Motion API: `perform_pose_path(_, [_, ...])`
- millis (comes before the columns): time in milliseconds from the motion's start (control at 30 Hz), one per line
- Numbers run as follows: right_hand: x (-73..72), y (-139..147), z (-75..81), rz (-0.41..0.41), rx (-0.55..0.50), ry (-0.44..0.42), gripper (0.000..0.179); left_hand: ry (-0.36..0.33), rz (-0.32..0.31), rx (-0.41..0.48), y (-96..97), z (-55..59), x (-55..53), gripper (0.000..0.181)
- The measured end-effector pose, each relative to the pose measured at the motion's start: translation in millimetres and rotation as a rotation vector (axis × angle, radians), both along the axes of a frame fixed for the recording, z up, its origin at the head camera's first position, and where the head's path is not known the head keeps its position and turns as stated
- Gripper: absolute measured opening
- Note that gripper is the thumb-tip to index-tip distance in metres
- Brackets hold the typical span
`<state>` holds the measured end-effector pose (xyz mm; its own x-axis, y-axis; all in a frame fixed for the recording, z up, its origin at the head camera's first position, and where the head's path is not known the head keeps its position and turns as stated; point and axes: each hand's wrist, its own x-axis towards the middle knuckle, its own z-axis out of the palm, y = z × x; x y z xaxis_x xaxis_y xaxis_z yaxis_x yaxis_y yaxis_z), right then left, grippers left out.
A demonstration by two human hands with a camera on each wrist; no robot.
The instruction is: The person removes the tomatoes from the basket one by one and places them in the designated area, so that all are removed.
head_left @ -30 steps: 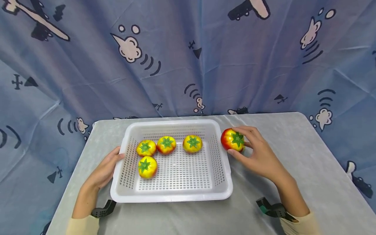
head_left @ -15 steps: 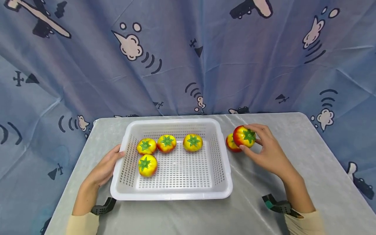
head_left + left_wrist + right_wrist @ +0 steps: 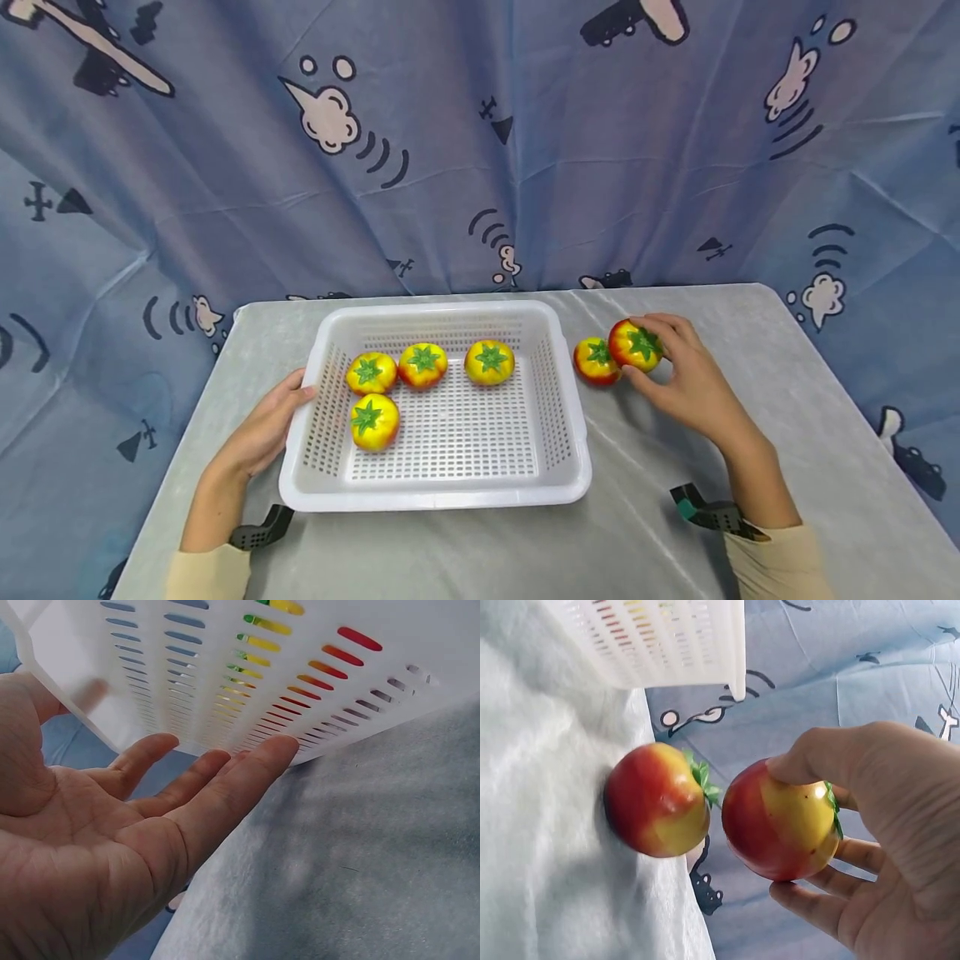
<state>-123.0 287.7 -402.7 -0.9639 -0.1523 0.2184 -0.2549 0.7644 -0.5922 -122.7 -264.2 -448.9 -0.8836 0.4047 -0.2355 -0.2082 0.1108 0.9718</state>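
Note:
My left hand [image 3: 273, 423] holds the left rim of a white perforated plastic basket [image 3: 442, 500]. Its thumb goes over the rim and its fingers [image 3: 247, 780] lie along the outer wall in the left wrist view. Beyond the basket's right side, my right hand [image 3: 686, 379] grips a red-and-yellow tomato [image 3: 780, 821] with a green leafy top, thumb on one side and fingers on the other. Just left of it, a second tomato [image 3: 656, 799] rests on the table by the basket wall. The right wrist view shows a narrow gap between the two, the held one higher.
Several similar tomatoes lie inside the basket, among them one tomato [image 3: 490, 362] at the back and one [image 3: 375, 422] on the left. A grey cloth covers the table [image 3: 810, 433]. Behind its far edge hangs a blue patterned curtain [image 3: 450, 183].
My right hand has moved right with its tomato, away from the basket. The second tomato, hidden a second ago, now shows beside the basket. My left hand and the basket stay in place.

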Motion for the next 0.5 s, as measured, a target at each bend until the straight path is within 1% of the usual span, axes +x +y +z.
perform_pose_path(133, [0.2, 6, -1.9, -0.027, 0.021, -0.022, 0.067, -0.008, -0.002, -0.004, 1.0, 1.1, 0.6, 0.062])
perform_pose_path(300, [-1.7, 12, -7.8, -0.042, 0.047, -0.027, 0.067, -0.019, 0.005, -0.022, 1.3, 1.9, 0.8, 0.062])
perform_pose_path(500, [-5.9, 21, -14.2, -0.064, 0.071, -0.055, 0.067, -0.022, 0.02, -0.018, -0.9, -0.3, 0.7, 0.061])
